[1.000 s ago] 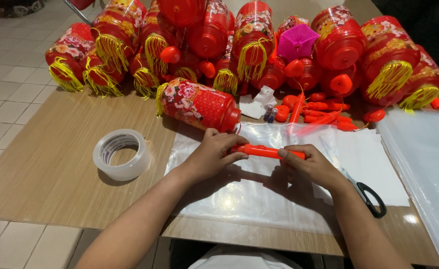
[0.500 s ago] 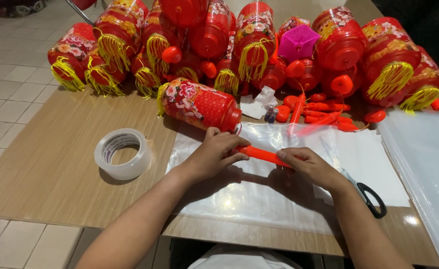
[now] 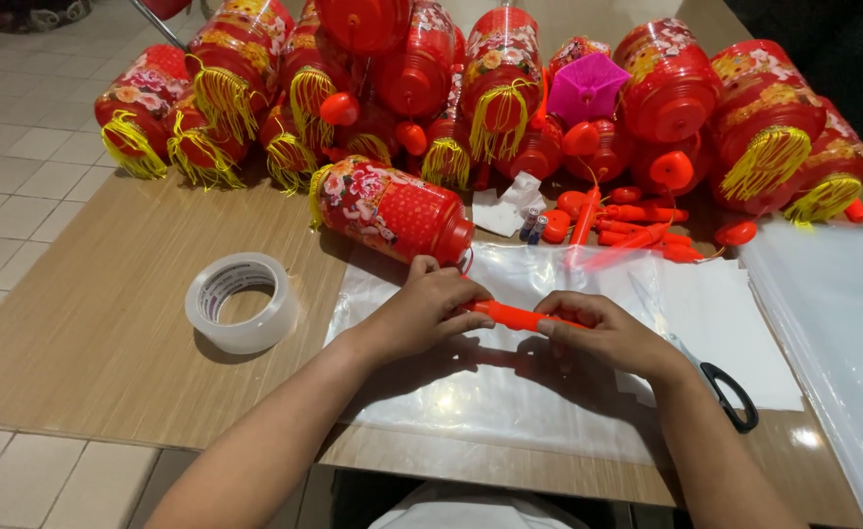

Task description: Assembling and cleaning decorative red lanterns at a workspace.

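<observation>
Orange stick [image 3: 513, 315] spans both hands [image 3: 431, 312] [image 3: 603, 333] — gripped at each end (level).

Bare wooden table [image 3: 88, 333] lies open left of the tape roll [image 3: 242, 301], while the lying red lantern [image 3: 392, 209] and the heap of lanterns [image 3: 470, 88] block the far side, and scissors [image 3: 725, 392] and stacked plastic sheets [image 3: 833, 323] crowd the right.
</observation>
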